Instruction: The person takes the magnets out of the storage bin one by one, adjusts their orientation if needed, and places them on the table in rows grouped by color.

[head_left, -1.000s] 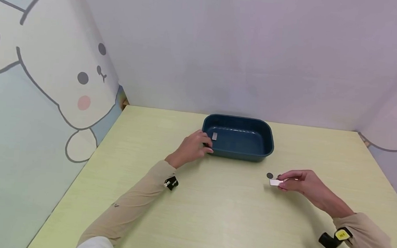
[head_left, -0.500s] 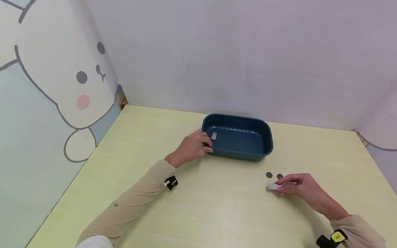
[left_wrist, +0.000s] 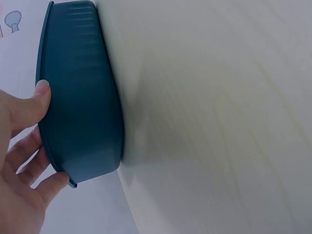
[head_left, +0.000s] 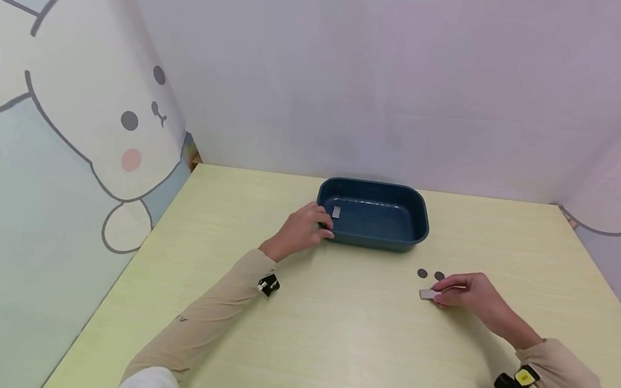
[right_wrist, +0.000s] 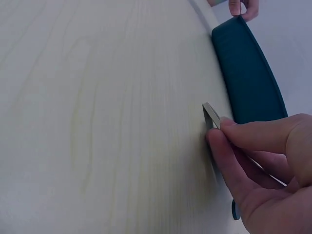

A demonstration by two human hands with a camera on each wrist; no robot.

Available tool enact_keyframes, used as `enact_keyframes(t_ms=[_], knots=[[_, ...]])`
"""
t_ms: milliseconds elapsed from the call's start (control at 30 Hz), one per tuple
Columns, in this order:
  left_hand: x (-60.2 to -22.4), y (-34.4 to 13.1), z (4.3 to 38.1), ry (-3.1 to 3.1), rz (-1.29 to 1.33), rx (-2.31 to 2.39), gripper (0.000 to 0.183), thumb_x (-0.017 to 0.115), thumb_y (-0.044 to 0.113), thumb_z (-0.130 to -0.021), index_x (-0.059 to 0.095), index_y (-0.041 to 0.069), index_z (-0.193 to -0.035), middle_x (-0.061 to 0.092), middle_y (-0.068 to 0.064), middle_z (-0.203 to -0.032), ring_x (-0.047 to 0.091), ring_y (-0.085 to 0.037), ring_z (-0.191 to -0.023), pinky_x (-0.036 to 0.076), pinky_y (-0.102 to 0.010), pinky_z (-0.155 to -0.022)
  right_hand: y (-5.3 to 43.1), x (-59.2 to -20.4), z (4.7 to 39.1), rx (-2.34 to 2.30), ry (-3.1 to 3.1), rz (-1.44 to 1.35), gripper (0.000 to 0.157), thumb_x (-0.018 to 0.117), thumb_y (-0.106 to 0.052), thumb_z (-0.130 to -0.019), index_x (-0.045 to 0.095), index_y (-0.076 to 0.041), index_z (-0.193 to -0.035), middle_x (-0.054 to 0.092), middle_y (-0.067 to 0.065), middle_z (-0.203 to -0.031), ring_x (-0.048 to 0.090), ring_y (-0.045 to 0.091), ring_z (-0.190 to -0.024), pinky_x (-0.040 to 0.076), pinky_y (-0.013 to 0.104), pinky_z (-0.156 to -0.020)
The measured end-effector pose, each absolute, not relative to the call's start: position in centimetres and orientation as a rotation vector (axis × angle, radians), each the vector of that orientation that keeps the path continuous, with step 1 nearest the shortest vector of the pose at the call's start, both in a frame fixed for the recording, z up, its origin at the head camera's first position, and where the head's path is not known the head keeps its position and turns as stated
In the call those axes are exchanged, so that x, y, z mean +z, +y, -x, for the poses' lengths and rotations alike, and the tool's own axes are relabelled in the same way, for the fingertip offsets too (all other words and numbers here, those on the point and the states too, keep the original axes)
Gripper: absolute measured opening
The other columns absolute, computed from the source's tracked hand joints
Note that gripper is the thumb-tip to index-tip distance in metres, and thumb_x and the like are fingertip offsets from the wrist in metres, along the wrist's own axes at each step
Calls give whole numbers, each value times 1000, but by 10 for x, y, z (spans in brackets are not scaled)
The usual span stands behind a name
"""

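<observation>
My left hand (head_left: 304, 226) holds the dark blue plastic basin (head_left: 363, 242) at its near left corner. In the left wrist view its thumb (left_wrist: 44, 92) lies on the outer wall and the fingers curl over the rim. A small flat grey rectangle (head_left: 336, 212) lies inside the basin at the left. Between thumb and fingers, my right hand (head_left: 466, 292) pinches a thin silvery rectangular piece (head_left: 426, 294), low over the table. Right beside that hand, two small dark round discs (head_left: 422, 273) lie on the table, in front of the basin's right end.
The pale wood-grain table (head_left: 343, 340) ends at a plain light wall (head_left: 372, 84) just behind the basin. A wall panel with a cartoon rabbit (head_left: 78, 111) borders the left side, and another printed panel (head_left: 620, 179) stands at the right.
My right hand has come slightly toward me and lower with the silvery piece, whose tilt has changed. The second disc now shows more fully. My left hand stays on the basin.
</observation>
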State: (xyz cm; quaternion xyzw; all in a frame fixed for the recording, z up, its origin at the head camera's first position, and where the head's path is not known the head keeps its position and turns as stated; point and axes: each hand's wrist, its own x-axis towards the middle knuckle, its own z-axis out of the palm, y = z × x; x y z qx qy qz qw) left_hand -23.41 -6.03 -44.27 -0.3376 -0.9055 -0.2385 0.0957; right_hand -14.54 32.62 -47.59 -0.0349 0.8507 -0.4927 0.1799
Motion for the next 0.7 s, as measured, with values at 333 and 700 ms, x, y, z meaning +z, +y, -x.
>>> enact_keyframes(t_ms=[333,700], knots=[[-444,-60,235,-2680,1012,-719,5,73,21,-85,71,16,-86,61,1,-86,50,-18,-80,44,-28,-65,315,-472,137,-1123,2766,351,17,79,-6,-74,73,-4,-90,67,8,-89,61,13,-70,50,22,-61],[-447,-61,238,-2698,993,-683,6,74,22,-84,72,17,-87,61,3,-87,48,-12,-80,45,-26,-66,308,-477,133,-1017,2954,609,18,78,5,-69,72,-6,-82,67,0,-79,59,5,-66,51,23,-59]])
